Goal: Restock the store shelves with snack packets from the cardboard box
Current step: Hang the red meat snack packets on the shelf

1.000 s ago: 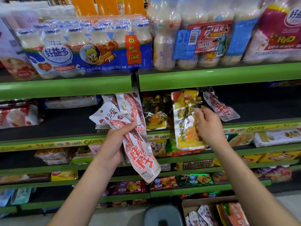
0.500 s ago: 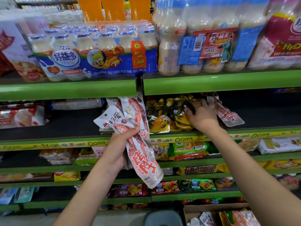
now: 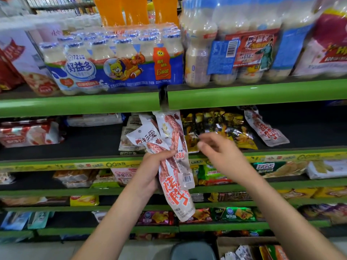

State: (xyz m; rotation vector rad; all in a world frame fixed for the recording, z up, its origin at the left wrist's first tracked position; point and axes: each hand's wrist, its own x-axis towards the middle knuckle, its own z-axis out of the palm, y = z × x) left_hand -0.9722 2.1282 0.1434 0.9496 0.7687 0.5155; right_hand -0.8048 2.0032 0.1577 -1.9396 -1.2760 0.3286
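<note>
My left hand (image 3: 150, 169) grips a bunch of long white snack packets (image 3: 170, 166) with red print, held upright in front of the second shelf (image 3: 75, 164). My right hand (image 3: 217, 152) hovers just right of them, fingers loosely apart and empty, blurred by motion. Behind it, yellow-and-black snack packets (image 3: 221, 126) lie on that shelf. One more white-and-red packet (image 3: 264, 128) lies further right. The cardboard box (image 3: 244, 248) with more packets sits on the floor at the bottom right.
Bottled drink multipacks (image 3: 116, 59) fill the top green shelf (image 3: 244, 92). Lower shelves hold assorted snack bags (image 3: 234, 214). The dark shelf surface left of the held packets carries a red-and-white pack (image 3: 28, 134). A grey round stool (image 3: 193, 250) stands below me.
My right hand put the yellow packet onto the second shelf among the yellow-and-black ones, then drew back empty toward the packets in my left hand. The left hand stayed put.
</note>
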